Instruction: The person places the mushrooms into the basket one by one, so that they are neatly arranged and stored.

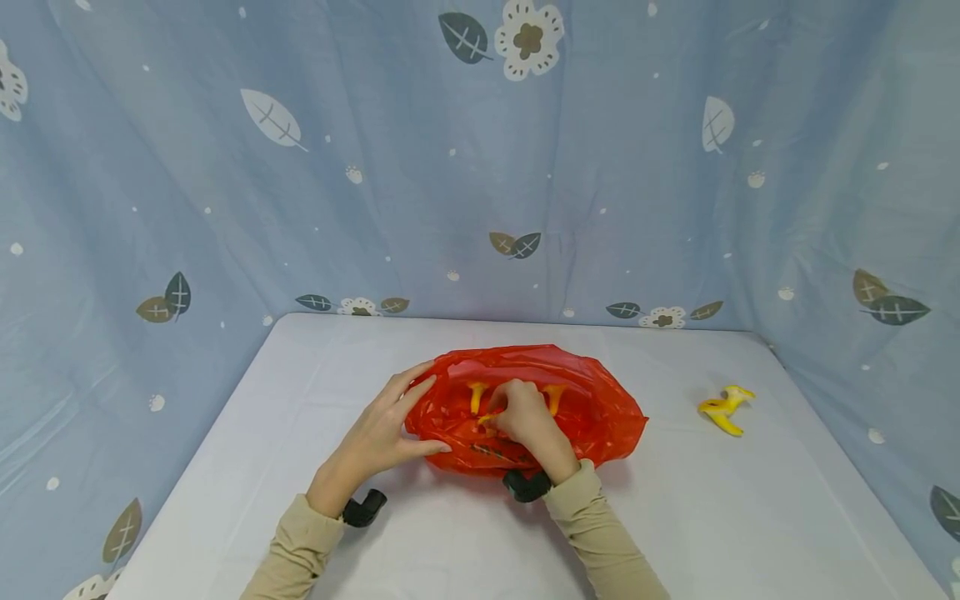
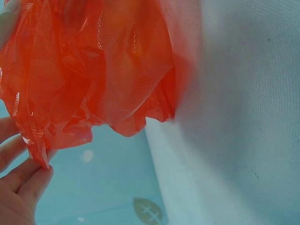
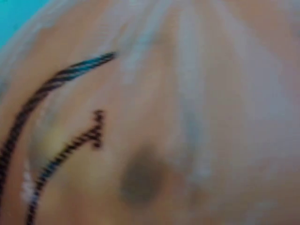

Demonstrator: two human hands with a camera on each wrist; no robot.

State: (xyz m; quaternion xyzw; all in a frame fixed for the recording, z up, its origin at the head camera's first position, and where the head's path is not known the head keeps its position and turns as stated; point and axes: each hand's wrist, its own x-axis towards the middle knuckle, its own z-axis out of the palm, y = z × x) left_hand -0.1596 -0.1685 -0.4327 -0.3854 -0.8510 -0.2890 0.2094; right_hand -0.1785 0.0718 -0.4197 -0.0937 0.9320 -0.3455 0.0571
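Observation:
A red plastic bag (image 1: 607,417) lies on the table with its mouth spread wide. My left hand (image 1: 378,425) spans the bag's left end, fingers and thumb spread and nearly straight at the rim; the left wrist view shows its fingertips against the red film. My right hand (image 1: 528,421) reaches down into the bag's mouth with curled fingers. It pinches a yellow piece like banana peel (image 1: 486,419), mostly hidden by the fingers. Two more yellow pieces (image 1: 477,397) show inside, one on each side of that hand. The right wrist view is filled by blurred, printed bag film (image 3: 211,117).
Another yellow piece like a banana peel (image 1: 726,408), pale on part of its surface, lies on the white table (image 1: 750,517) to the right of the bag. A blue patterned curtain (image 1: 420,208) hangs behind the table and along both sides.

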